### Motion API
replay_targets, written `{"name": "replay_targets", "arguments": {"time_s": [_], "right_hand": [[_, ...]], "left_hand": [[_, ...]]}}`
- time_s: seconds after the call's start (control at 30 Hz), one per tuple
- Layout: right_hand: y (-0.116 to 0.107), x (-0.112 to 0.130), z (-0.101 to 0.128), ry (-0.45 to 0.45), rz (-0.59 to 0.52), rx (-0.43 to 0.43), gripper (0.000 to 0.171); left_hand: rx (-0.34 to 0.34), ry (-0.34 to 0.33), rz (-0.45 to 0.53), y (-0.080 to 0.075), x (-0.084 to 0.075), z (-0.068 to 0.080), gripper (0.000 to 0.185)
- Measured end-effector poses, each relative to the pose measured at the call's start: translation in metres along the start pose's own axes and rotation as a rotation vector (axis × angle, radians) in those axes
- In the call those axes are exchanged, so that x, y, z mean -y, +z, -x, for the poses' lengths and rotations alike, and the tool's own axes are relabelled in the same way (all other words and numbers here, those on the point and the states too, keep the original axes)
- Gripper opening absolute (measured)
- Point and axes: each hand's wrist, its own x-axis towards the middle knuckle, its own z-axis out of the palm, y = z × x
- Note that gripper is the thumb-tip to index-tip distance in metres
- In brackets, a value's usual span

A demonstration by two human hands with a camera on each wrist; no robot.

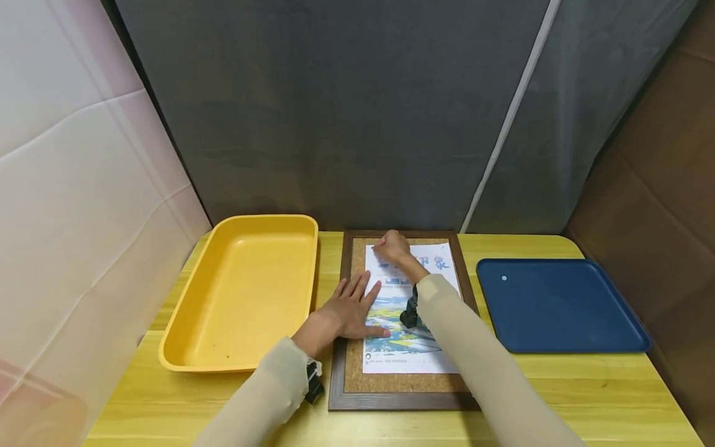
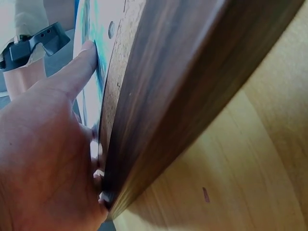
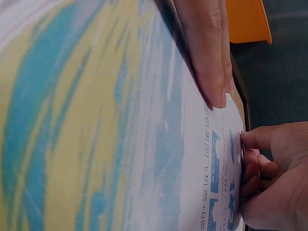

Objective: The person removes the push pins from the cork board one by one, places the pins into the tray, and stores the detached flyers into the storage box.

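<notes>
A white printed poster [image 1: 410, 362] with blue and yellow artwork lies on a brown-framed cork board [image 1: 399, 383]. My left hand [image 1: 350, 310] rests over the poster's left edge and the frame, fingers spread, thumb on the print. At the upper left corner my right hand [image 1: 393, 247] presses its thumb down, the other fingers curled under, as the right wrist view shows. Whatever lies beneath the thumb tip is too small to make out. A tiny dark spot shows at the poster's upper right corner. In the left wrist view, the frame's side [image 2: 159, 91] runs past the left palm.
To the left stands a deep yellow tray [image 1: 240, 298]. A dark blue tray [image 1: 564, 310] lies on the right, bearing one small white round piece [image 1: 504, 278]. Grey fabric [image 1: 335, 112] rises behind the wooden table [image 1: 592, 397], with panels on both sides.
</notes>
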Motion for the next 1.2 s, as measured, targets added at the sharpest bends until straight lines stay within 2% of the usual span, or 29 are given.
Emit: {"name": "replay_targets", "arguments": {"time_s": [0.23, 0.47, 0.8, 1.2], "right_hand": [[-0.0001, 0.0014, -0.0010, 0.005, 0.010, 0.008, 0.019], [-0.0001, 0.0006, 0.0002, -0.008, 0.006, 0.028, 0.018], [-0.0012, 0.0024, 0.0024, 0.014, -0.012, 0.026, 0.015], [-0.0023, 0.0042, 0.0021, -0.008, -0.002, 0.047, 0.022]], "left_hand": [[-0.005, -0.002, -0.047, -0.0085, -0.0019, 0.0070, 0.110], [0.009, 0.009, 0.000, -0.0044, 0.0012, 0.0045, 0.111], [-0.003, 0.006, -0.040, -0.0082, -0.0004, 0.0091, 0.108], [-0.013, 0.008, -0.033, -0.0089, -0.0012, 0.0099, 0.109]]}}
